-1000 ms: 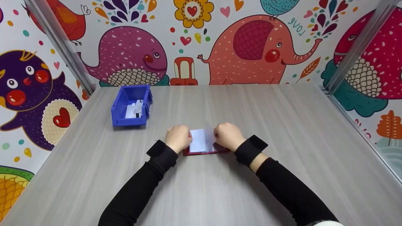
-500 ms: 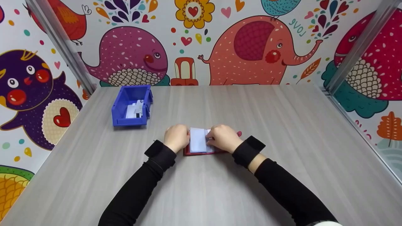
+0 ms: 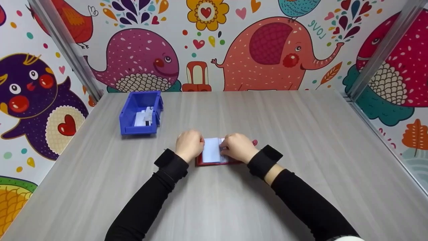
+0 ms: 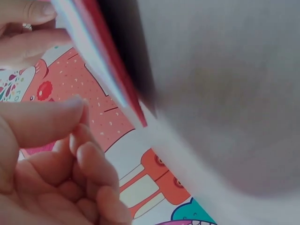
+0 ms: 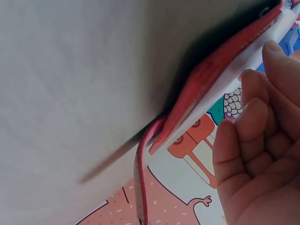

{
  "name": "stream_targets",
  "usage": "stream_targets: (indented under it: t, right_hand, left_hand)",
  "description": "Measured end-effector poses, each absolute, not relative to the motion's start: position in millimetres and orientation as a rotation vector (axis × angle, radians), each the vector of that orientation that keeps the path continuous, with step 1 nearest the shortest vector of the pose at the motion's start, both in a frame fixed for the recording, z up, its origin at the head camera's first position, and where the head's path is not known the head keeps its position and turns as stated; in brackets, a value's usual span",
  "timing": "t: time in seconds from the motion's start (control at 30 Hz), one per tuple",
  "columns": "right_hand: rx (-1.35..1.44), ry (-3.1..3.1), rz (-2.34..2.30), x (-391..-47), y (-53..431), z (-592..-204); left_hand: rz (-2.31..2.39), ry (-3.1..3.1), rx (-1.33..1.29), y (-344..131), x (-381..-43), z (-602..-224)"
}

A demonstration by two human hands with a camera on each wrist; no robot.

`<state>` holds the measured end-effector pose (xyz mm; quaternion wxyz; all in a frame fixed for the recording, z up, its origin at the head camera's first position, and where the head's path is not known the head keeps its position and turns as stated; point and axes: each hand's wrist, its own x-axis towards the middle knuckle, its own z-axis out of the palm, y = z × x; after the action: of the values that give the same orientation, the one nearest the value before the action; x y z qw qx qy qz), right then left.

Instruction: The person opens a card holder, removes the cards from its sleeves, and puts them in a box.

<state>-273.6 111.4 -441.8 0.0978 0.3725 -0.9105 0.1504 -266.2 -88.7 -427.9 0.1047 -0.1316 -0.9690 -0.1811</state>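
Observation:
A red card holder lies spread on the table, its pale clear sleeves showing between the hands. At its left side is my left hand; in the left wrist view its fingers are curled, thumb against index finger, with nothing visible between them and a gap to the sleeves. My right hand touches the right-hand sleeves with thumb and fingertip set apart, and hides much of that side. The holder's red strap sticks out in the right wrist view, its round end just past the right hand.
A blue bin with white cards inside stands at the back left of the grey table. Patterned panels with painted animals rise behind and at both sides, joined by metal posts.
A sleeve blurred in motion by my right hand now lies flat on the right. My right hand has shifted left over the sleeves. My left hand has moved slightly up.

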Motion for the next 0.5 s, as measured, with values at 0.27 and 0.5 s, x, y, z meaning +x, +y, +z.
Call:
stream_targets:
  t: [0.27, 0.5]
  right_hand:
    - [1.084, -2.711, 0.449, -275.0, 111.1, -443.9]
    - [1.083, -2.711, 0.47, -274.7, 111.3, -443.4]
  left_hand:
    - [-0.497, -2.922, -0.413, -85.7, -266.1, -432.6]
    - [-0.463, -2.918, -0.417, -84.5, -265.5, -435.2]
